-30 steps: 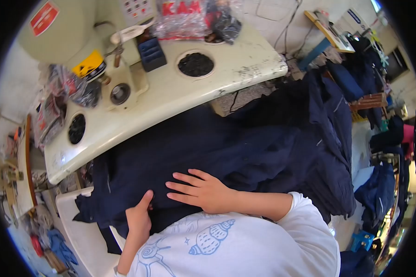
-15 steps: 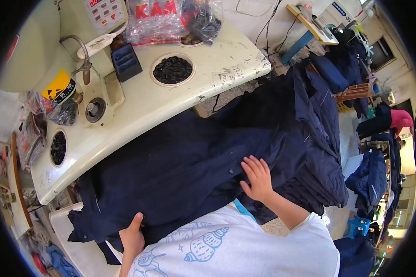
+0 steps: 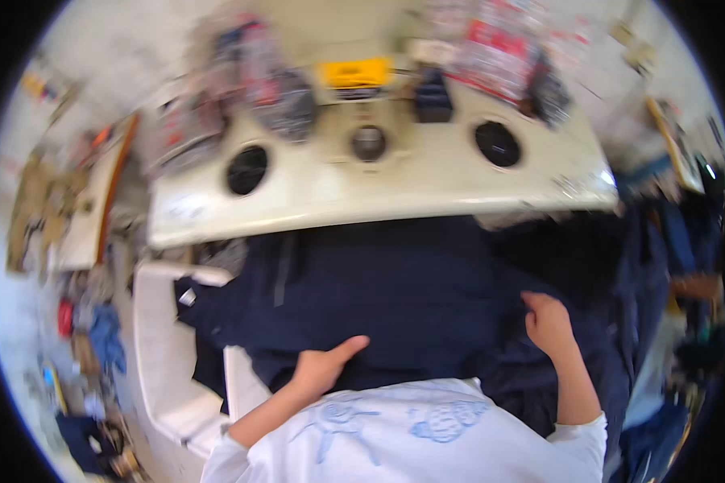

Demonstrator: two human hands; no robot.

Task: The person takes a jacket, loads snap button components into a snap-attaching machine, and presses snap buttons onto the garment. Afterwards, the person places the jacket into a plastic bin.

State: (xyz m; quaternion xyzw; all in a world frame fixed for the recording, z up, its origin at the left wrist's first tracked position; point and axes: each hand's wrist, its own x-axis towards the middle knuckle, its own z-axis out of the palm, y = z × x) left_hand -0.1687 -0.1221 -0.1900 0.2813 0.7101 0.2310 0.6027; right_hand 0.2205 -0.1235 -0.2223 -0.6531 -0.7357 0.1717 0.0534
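A dark navy jacket (image 3: 395, 282) lies across my lap below the table edge. My left hand (image 3: 324, 367) is at its near edge, with the thumb on top of the cloth and the other fingers hidden beneath it. Toward the right part of the jacket, my right hand (image 3: 549, 324) has its fingers curled in at the fabric. Motion blur softens the fingertips there. A small white label (image 3: 188, 297) shows at the jacket's left end.
Ahead stands a pale button machine table (image 3: 427, 187), its round wells (image 3: 246, 170) filled with dark pieces. A metal die post (image 3: 368, 142) is at the centre, plastic bags (image 3: 499, 52) behind. A white bin (image 3: 165, 354) stands left; more dark garments (image 3: 628, 282) hang right.
My view has swung left, so the machine now sits straight ahead. My right hand has gone from lying flat with spread fingers to curling at the cloth. My left hand stays at the near edge.
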